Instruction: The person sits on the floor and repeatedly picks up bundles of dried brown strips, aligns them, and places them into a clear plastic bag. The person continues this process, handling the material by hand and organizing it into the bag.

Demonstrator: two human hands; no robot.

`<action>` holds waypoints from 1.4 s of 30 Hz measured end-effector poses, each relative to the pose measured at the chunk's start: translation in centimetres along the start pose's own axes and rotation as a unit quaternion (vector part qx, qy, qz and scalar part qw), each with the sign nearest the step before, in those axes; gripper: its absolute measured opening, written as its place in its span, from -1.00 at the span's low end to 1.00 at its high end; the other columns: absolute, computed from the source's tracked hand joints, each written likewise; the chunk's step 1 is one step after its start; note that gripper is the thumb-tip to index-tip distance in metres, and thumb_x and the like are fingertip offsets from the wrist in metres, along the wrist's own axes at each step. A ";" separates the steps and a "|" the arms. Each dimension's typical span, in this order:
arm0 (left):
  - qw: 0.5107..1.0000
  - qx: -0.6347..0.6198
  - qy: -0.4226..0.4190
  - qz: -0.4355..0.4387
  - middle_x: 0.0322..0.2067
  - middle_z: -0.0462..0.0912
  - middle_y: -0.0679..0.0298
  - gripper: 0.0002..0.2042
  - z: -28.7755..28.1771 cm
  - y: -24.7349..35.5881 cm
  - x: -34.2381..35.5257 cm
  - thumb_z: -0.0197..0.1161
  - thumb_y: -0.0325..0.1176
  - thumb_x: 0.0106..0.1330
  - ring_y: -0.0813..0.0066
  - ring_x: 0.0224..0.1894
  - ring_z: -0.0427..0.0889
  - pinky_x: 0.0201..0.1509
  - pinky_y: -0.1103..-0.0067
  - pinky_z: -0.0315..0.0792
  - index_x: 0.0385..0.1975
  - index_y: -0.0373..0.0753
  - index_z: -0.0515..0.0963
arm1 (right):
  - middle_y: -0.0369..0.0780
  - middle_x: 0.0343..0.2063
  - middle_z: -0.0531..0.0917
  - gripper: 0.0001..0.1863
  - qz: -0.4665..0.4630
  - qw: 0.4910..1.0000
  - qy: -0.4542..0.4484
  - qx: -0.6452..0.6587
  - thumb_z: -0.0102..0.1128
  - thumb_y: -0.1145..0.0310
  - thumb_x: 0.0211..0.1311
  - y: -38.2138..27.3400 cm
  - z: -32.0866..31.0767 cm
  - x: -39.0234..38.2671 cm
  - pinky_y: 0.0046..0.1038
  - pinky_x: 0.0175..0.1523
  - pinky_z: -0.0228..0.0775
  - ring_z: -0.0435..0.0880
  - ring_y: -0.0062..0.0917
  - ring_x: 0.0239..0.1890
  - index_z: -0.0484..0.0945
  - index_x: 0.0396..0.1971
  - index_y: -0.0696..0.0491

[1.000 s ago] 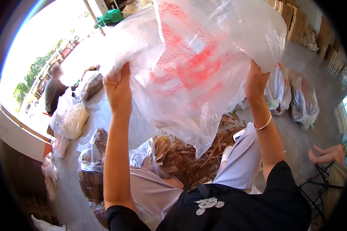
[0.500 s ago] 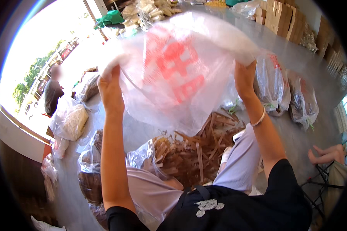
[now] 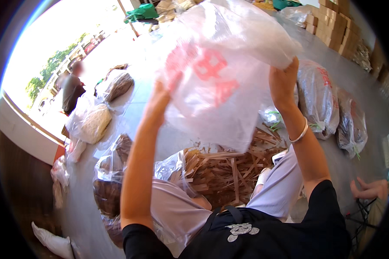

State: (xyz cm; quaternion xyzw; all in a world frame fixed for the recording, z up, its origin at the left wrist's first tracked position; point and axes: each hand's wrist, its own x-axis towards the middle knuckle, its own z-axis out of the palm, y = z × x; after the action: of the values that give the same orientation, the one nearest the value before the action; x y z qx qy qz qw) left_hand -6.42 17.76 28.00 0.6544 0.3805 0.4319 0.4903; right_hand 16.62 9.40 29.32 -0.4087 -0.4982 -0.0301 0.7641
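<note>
A large translucent plastic bag [image 3: 242, 93] with red printing hangs in front of me, raised between both hands and puffed out at its top. On its left side, my left hand [image 3: 160, 97] is closed at the bag's edge, its fingers partly hidden by the film. My right hand [image 3: 284, 80], with a bangle on the wrist, grips the upper right edge. Below the bag, a heap of brown dried strips [image 3: 229, 175] lies on the floor between my legs. A clear plastic bag [image 3: 170, 168] sits at the heap's left side, by my knee.
Filled clear bags [image 3: 108, 185] stand to my left, with a bag of pale material [image 3: 97, 123] farther off. More filled bags [image 3: 317, 99] stand at right, before stacked cardboard boxes [image 3: 333, 28]. A person [image 3: 72, 88] is near the bright opening; another person's bare feet [image 3: 369, 188] show at right.
The bag has swung and my left hand has moved right and slightly down, closer to my right hand. The whole view has shifted a little, so the surroundings appear farther right.
</note>
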 end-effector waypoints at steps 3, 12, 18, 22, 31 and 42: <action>0.933 -0.272 -0.196 -0.130 0.12 0.30 0.16 -0.48 2.5 -4.5 -1.9 0.18 -0.20 0.24 0.34 0.13 0.33 0.21 0.48 0.24 0.14 -0.30 0.26 | -0.13 -0.13 0.50 -0.65 0.111 0.967 -0.156 -0.166 -0.04 0.61 0.06 0.0 1.1 -3.9 -0.50 0.00 0.26 0.44 -0.50 -0.07 0.39 -0.08 0.25; 0.892 -0.422 -0.145 -0.070 0.06 0.38 0.14 -0.55 4.1 -11.8 -4.7 0.14 -0.27 0.23 0.33 0.09 0.38 0.10 0.42 0.35 0.11 -0.26 0.31 | 0.00 0.10 0.29 -0.39 0.199 0.841 -0.499 0.067 0.12 0.33 0.09 -1.3 3.8 -10.4 -0.37 0.26 0.02 0.23 -0.26 0.19 0.19 0.13 0.27; 0.978 -0.073 -0.140 0.139 0.02 0.42 0.15 -0.60 2.1 -14.7 -5.9 0.06 -0.33 0.27 0.32 0.03 0.44 0.03 0.41 0.42 0.10 -0.24 0.30 | 0.07 0.08 0.30 -0.49 -0.036 0.826 -0.525 -0.203 0.14 0.37 0.05 -2.5 2.2 -10.7 -0.32 0.25 0.07 0.24 -0.11 0.16 0.32 0.02 0.26; 0.824 -0.551 -0.103 -0.076 -0.10 0.48 0.24 -0.63 1.4 -15.8 -5.4 0.11 -0.24 0.23 0.41 -0.07 0.49 0.01 0.42 0.44 0.02 -0.17 0.36 | -0.04 0.13 0.29 -0.56 -0.027 0.888 -0.419 -0.187 0.15 0.41 0.03 -2.2 0.7 -9.0 -0.31 0.27 0.02 0.24 -0.21 0.21 0.42 -0.02 0.18; 0.891 -0.296 0.319 0.132 0.05 0.34 0.12 -0.52 -28.1 -16.5 4.3 0.10 -0.32 0.23 0.23 0.11 0.30 0.16 0.32 0.25 0.14 -0.27 0.20 | -0.06 0.14 0.27 -0.59 0.062 0.906 -0.364 -0.206 0.12 0.46 0.04 1.7 -3.8 -9.1 -0.30 0.25 0.08 0.23 -0.19 0.21 0.42 -0.03 0.11; 0.963 -0.003 -0.061 -0.264 0.10 0.35 0.02 -0.33 -9.8 -16.7 -4.4 0.20 -0.34 0.19 0.19 0.08 0.40 0.14 0.35 0.29 0.27 -0.22 0.02 | -0.03 -0.17 0.55 -0.68 0.257 0.778 -0.482 -0.311 0.10 0.48 0.01 24.4 -8.2 -21.5 -0.34 0.07 0.33 0.52 -0.21 -0.09 0.49 -0.15 0.18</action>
State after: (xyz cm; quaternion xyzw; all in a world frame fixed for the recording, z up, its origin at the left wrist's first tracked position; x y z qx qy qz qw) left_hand -18.33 20.59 12.39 0.5546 0.5079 0.2475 0.6109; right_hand 22.93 12.44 -3.52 -0.6980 -0.6415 0.2147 0.2351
